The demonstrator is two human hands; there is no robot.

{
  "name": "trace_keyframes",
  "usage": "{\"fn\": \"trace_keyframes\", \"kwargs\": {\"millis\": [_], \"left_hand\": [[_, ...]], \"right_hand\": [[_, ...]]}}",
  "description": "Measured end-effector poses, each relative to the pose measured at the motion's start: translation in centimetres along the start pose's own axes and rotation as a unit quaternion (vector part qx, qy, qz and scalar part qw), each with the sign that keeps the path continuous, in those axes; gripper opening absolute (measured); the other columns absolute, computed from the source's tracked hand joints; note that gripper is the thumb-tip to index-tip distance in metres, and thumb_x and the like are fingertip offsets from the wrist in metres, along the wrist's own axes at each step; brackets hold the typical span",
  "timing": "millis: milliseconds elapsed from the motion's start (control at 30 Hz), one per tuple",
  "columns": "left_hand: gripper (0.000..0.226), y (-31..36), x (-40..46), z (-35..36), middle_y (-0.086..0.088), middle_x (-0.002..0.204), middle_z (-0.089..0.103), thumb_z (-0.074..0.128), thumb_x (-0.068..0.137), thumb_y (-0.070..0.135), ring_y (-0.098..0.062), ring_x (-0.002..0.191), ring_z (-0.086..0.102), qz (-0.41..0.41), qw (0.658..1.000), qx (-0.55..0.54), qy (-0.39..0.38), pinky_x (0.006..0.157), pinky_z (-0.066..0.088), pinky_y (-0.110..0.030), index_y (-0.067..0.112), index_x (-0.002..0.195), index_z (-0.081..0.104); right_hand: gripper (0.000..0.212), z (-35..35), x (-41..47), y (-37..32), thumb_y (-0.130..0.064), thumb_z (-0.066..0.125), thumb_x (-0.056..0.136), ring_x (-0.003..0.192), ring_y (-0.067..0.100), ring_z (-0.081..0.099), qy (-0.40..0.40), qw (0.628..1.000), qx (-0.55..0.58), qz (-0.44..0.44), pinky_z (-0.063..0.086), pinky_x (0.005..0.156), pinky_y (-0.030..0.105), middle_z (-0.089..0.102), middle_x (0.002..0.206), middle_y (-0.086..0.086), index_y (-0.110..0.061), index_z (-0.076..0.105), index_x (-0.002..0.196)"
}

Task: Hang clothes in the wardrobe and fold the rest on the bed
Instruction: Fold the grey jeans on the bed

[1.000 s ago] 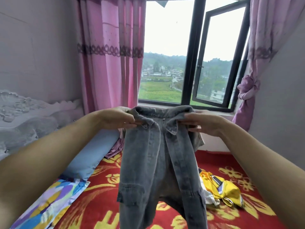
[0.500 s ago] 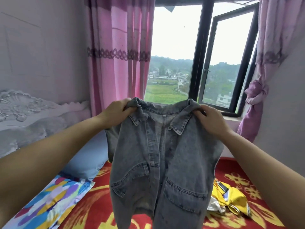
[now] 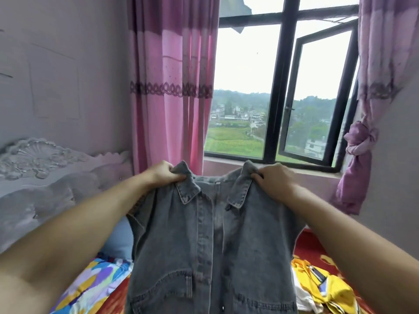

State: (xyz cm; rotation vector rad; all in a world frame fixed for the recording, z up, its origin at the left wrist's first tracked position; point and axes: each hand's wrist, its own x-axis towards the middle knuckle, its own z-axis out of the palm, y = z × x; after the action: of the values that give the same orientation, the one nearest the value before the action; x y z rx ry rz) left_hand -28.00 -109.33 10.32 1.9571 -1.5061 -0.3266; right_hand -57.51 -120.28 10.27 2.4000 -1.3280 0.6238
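A grey denim jacket point(image 3: 213, 245) hangs spread out in front of me, front side facing me, collar up. My left hand point(image 3: 162, 174) grips its left shoulder by the collar. My right hand point(image 3: 274, 180) grips the right shoulder by the other collar point. The jacket's lower part runs out of the frame's bottom edge and covers much of the bed. A yellow garment point(image 3: 326, 288) with some white cloth beside it lies on the red bedspread point(image 3: 315, 248) at the lower right. No wardrobe is in view.
A blue pillow point(image 3: 120, 243) and a multicoloured pillow point(image 3: 95, 282) lie at the left, under a pale carved headboard point(image 3: 40, 173). Pink curtains point(image 3: 172, 87) flank a black-framed window point(image 3: 274, 91) with one pane swung open. A grey wall point(image 3: 396, 177) stands at the right.
The jacket has been opened out wider between my hands, which have moved apart along the shoulders. My view has tilted up, showing more window and less bed.
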Motion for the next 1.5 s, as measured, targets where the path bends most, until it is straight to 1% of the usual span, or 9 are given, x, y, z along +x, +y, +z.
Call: {"fn": "trace_keyframes", "kwargs": {"millis": [200, 400, 567, 700, 767, 833, 1000, 1233, 1500], "left_hand": [[0.017, 3.0, 0.0, 2.1, -0.017, 0.083, 0.067, 0.057, 0.083, 0.009, -0.027, 0.073, 0.062, -0.082, 0.984, -0.158, 0.027, 0.068, 0.052, -0.032, -0.004, 0.09, 0.065], [0.009, 8.1, -1.5, 4.0, -0.012, 0.075, 0.057, 0.053, 0.092, 0.004, -0.019, 0.061, 0.058, -0.086, 0.924, -0.37, -0.04, 0.057, 0.05, -0.026, 0.003, 0.084, 0.057], [0.018, 9.5, -2.5, 2.7, -0.01, 0.062, 0.063, 0.041, 0.092, 0.001, -0.017, 0.051, 0.063, -0.077, 0.819, -0.554, -0.13, 0.048, 0.056, -0.028, 0.003, 0.08, 0.054], [0.008, 8.8, -2.4, 1.5, -0.01, 0.088, 0.066, 0.054, 0.088, 0.004, -0.023, 0.078, 0.065, 0.083, 0.975, -0.207, -0.008, 0.073, 0.056, -0.033, 0.005, 0.096, 0.056], [0.056, 7.8, -1.7, 0.4, -0.009, 0.123, 0.052, 0.07, 0.082, 0.024, -0.024, 0.114, 0.049, 0.215, 0.964, 0.116, 0.1, 0.099, 0.041, -0.04, 0.015, 0.13, 0.043], [0.102, 7.7, -1.4, -0.5, 0.004, 0.153, 0.022, 0.078, 0.072, 0.04, -0.018, 0.139, 0.021, 0.258, 0.94, 0.22, 0.022, 0.116, 0.012, -0.05, 0.03, 0.15, 0.013], [0.046, 8.6, -1.0, -0.5, -0.004, 0.122, 0.065, 0.076, 0.08, 0.019, -0.021, 0.108, 0.064, 0.167, 0.933, 0.021, -0.317, 0.085, 0.056, -0.03, 0.016, 0.123, 0.058], [0.02, 8.4, 0.7, 0.9, -0.003, 0.099, 0.072, 0.07, 0.084, 0.011, -0.017, 0.09, 0.07, 0.156, 0.955, 0.017, -0.251, 0.08, 0.057, -0.029, 0.011, 0.104, 0.065], [0.026, 6.4, 2.2, 1.4, -0.001, 0.1, 0.074, 0.074, 0.081, 0.018, -0.017, 0.091, 0.071, 0.072, 0.917, 0.013, -0.392, 0.07, 0.056, -0.022, 0.013, 0.105, 0.064]], "right_hand": [[0.03, 0.0, 1.1, -3.2, -0.035, 0.045, 0.095, 0.099, 0.028, 0.062, -0.026, 0.991, 0.094, 0.089, 0.037, 0.068, 0.027, 0.066, 0.107, 0.008, -0.015, 0.065, 0.106], [0.035, -2.1, 0.7, -9.2, -0.029, 0.041, 0.1, 0.088, 0.037, 0.06, -0.032, 0.959, 0.28, -0.039, 0.036, 0.069, 0.035, 0.066, 0.093, 0.022, -0.015, 0.053, 0.07], [0.051, -3.0, 0.5, -8.1, -0.057, 0.049, 0.091, 0.115, 0.011, 0.058, -0.236, 0.847, 0.471, -0.071, 0.044, 0.1, 0.026, 0.064, 0.123, -0.002, -0.021, 0.06, 0.126], [0.035, -2.8, 0.5, -5.5, -0.005, 0.056, 0.091, 0.113, 0.031, 0.061, -0.253, 0.822, 0.506, -0.065, 0.049, 0.099, 0.046, 0.063, 0.122, 0.017, -0.01, 0.057, 0.125], [0.037, -2.8, 0.3, -4.4, 0.002, 0.049, 0.091, 0.108, 0.034, 0.063, -0.272, 0.807, 0.521, -0.063, 0.05, 0.096, 0.049, 0.063, 0.12, 0.019, -0.014, 0.06, 0.123], [0.038, -3.0, -0.1, -3.5, 0.005, 0.047, 0.092, 0.103, 0.031, 0.064, -0.309, 0.778, 0.54, -0.09, 0.053, 0.092, 0.044, 0.065, 0.117, 0.018, -0.015, 0.062, 0.12], [0.036, -4.1, -0.8, -1.7, -0.005, 0.053, 0.087, 0.105, 0.024, 0.065, -0.372, 0.737, 0.55, -0.127, 0.055, 0.086, 0.034, 0.067, 0.119, 0.011, -0.02, 0.067, 0.116], [0.016, 0.6, -4.4, 2.4, -0.002, 0.061, 0.081, 0.087, 0.028, 0.067, -0.364, 0.876, 0.312, -0.056, 0.055, 0.082, 0.041, 0.069, 0.088, 0.003, -0.016, 0.065, 0.087], [0.02, 1.7, -3.4, 6.1, -0.002, 0.061, 0.09, 0.08, 0.012, 0.072, -0.458, 0.821, 0.34, 0.005, 0.056, 0.061, 0.025, 0.074, 0.086, -0.001, -0.019, 0.071, 0.084]]}}
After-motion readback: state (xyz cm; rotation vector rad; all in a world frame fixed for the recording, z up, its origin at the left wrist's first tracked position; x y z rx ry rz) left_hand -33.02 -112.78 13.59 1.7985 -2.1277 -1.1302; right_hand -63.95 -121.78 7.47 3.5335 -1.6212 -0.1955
